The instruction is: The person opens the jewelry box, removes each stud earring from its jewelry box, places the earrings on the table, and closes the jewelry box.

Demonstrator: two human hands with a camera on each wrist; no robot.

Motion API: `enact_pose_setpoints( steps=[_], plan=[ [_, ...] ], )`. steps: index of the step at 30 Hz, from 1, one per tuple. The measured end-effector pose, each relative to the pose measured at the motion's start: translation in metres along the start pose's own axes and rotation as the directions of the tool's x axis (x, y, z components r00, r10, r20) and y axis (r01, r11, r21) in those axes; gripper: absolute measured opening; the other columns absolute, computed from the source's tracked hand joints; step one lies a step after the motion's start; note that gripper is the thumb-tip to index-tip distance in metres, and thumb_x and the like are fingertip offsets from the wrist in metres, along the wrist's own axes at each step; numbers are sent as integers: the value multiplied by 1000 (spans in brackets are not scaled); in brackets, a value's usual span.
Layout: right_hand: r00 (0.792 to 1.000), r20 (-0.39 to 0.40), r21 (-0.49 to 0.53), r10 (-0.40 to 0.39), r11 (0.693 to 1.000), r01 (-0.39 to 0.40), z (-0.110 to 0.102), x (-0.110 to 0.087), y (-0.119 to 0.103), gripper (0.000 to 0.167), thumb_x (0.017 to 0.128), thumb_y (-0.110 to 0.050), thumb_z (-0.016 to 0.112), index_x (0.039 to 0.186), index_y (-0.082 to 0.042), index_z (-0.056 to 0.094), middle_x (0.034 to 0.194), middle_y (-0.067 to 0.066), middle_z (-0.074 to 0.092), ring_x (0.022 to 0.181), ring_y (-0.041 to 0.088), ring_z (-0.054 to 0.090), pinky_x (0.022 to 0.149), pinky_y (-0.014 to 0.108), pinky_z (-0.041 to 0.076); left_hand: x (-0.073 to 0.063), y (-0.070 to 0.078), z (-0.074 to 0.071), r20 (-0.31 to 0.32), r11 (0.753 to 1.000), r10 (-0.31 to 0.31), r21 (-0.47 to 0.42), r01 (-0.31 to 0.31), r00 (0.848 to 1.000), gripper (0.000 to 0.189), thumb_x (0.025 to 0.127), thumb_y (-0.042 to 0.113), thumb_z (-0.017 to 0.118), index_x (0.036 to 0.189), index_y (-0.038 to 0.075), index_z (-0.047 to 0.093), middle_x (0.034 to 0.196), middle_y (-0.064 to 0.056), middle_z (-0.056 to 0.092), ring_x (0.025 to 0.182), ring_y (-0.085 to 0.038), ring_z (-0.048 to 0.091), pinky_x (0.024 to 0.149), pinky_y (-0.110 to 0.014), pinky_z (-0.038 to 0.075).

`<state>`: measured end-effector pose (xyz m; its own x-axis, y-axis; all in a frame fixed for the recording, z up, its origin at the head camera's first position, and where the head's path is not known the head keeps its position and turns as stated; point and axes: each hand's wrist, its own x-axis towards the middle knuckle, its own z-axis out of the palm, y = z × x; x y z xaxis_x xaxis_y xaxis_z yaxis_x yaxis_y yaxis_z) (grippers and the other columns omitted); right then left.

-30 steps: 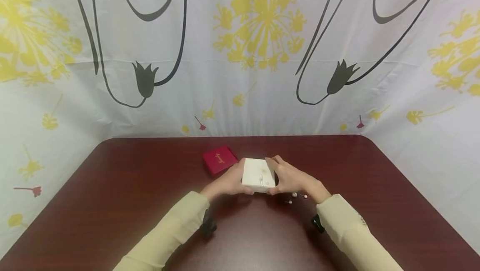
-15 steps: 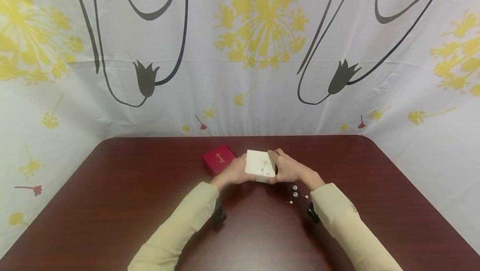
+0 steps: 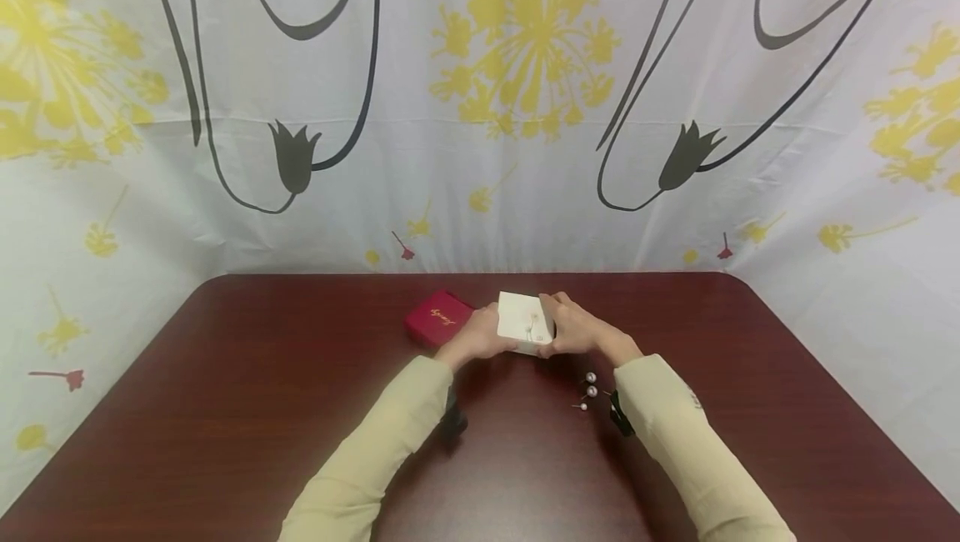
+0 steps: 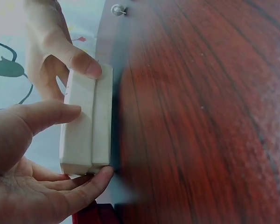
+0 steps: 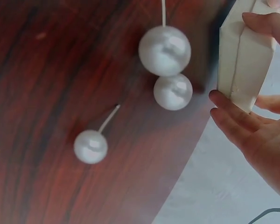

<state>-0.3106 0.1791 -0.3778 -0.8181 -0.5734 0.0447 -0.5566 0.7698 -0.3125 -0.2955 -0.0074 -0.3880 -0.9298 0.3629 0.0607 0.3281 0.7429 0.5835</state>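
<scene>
Both hands hold a small white lidded box (image 3: pixel 521 315) with a flower print on top, near the far side of the table. My left hand (image 3: pixel 480 333) grips its left end, thumb on the near side and fingers around the corner, as the left wrist view shows. From the right end, my right hand (image 3: pixel 579 328) grips it too, its thumb (image 4: pixel 86 65) on the near side by the seam between lid (image 4: pixel 79 126) and base (image 4: pixel 101 126). The lid sits on the base. The box's underside and contents are hidden.
Several pearl-headed pins or studs (image 5: pixel 164 50) lie on the dark red wooden table (image 3: pixel 300 409), nearer than the box and by the right forearm. A red box (image 3: pixel 435 318) with gold lettering rests just left of the left hand. A patterned curtain (image 3: pixel 480 192) hangs behind.
Both hands have carried the white box away from the body and slightly right. More of the pearl pieces came into view, then the right sleeve moved over one. The red box stayed put.
</scene>
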Motion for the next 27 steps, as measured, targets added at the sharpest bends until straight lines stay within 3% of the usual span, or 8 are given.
enact_pose_setpoints(
  steps=[16,27],
  plan=[
    [999,35,-9,38,999,-38,2,6,6,88,64,-20,73,130,15,26,112,24,44,97,29,41,80,40,41,6,0,7,-1,998,-52,23,52,999,52,74,21,70,111,-9,47,102,-20,56,92,-28,54,83,-35,45],
    [995,65,-1,72,997,-72,0,7,3,90,66,-17,70,132,17,20,129,34,30,115,38,34,88,44,38,7,3,8,27,996,-76,48,75,997,55,79,21,65,117,-10,41,105,-21,52,96,-28,50,87,-36,43]
  ],
)
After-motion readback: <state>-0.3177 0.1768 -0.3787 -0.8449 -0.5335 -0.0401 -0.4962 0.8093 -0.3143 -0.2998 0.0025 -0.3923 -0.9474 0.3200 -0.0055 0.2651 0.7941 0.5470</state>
